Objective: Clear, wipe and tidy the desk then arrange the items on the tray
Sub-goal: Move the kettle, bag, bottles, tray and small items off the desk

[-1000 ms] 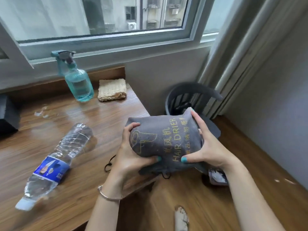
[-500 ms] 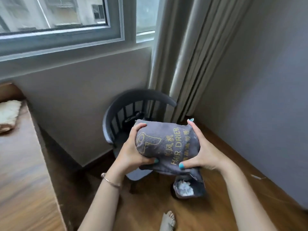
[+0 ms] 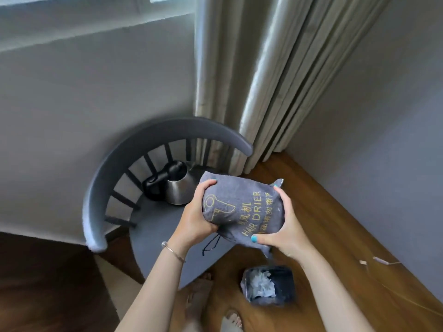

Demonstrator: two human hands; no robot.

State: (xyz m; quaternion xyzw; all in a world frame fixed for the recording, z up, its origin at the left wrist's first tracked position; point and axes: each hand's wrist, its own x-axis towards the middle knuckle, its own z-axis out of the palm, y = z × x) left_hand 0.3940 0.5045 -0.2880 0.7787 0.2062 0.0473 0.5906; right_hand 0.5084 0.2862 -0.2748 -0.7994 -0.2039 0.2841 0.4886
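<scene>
Two hands, left hand (image 3: 194,219) and right hand (image 3: 280,226), both clutching one hair-drier bag (image 3: 244,209); one chair (image 3: 153,236) below

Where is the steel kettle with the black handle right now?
In the head view, the steel kettle stands at the back of the grey chair's seat, left of the grey hair-drier bag.

Hair-drier bag (image 3: 242,209) held between left hand (image 3: 195,220) at 9 o'clock and right hand (image 3: 281,226) at 3, above chair (image 3: 153,238); kettle (image 3: 178,188) on seat at 10; bin (image 3: 269,286) on floor at 6; curtain (image 3: 251,75) at 12.
</scene>
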